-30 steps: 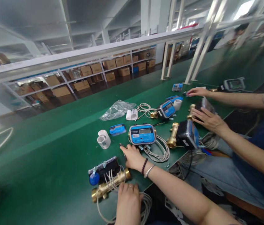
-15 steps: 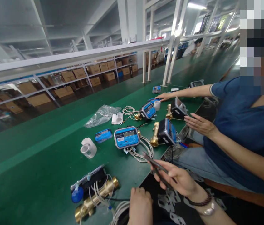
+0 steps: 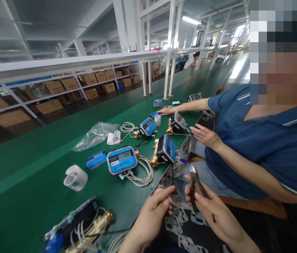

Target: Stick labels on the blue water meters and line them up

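My right hand (image 3: 213,211) is wrapped round a pair of dark cutting pliers (image 3: 197,188), jaws pointing up, off the near edge of the green bench (image 3: 32,196). My left hand (image 3: 152,214) is beside it, fingers pinched on a thin black wire (image 3: 173,179) that rises toward the bench. Left of my hands lies a brass-bodied meter (image 3: 80,228) with white cables and a blue cap. A blue-faced meter (image 3: 122,160) with coiled white cable sits further along the bench.
A person in a blue shirt (image 3: 264,140) sits at my right, one hand (image 3: 206,135) near a black-and-brass meter (image 3: 164,149), the other hand (image 3: 165,111) stretched onto the bench. White tape rolls (image 3: 75,178), a plastic bag (image 3: 96,134) and more meters lie about. Shelves of cartons stand behind a white rail.
My view swung right. My right hand left the bench with the pliers and turned them upright. My left hand left the brass meter and pinched the thin wire.
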